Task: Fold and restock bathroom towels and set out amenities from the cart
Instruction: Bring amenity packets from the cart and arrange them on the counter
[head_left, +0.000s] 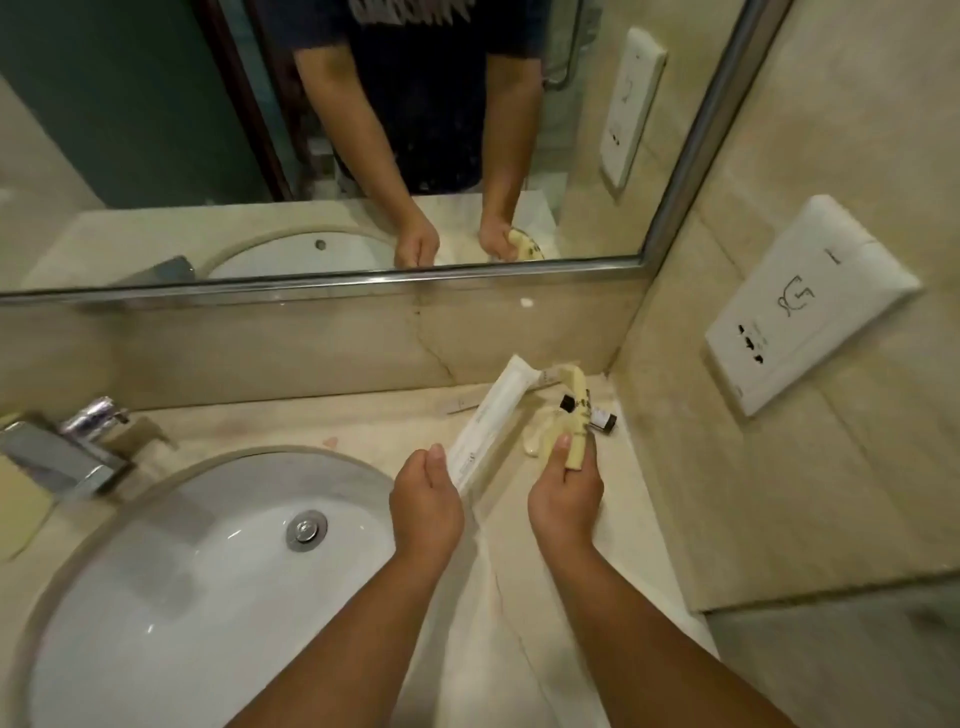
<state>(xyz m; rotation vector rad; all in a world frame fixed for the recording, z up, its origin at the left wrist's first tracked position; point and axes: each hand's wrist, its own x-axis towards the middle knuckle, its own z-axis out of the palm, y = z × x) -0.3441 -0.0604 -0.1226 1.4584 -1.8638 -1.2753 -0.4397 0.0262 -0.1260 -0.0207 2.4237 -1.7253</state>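
Tube (578, 385) in right hand (566, 499), counter (641, 493) corner — walled

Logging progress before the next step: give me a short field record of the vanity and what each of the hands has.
place: vanity counter, right of the sink
left hand: fingers curled at the near end of the long white packet; grip unclear
right hand: pinches a yellow tube with a black cap
lying by the corner: small dark bottle, pale sachet
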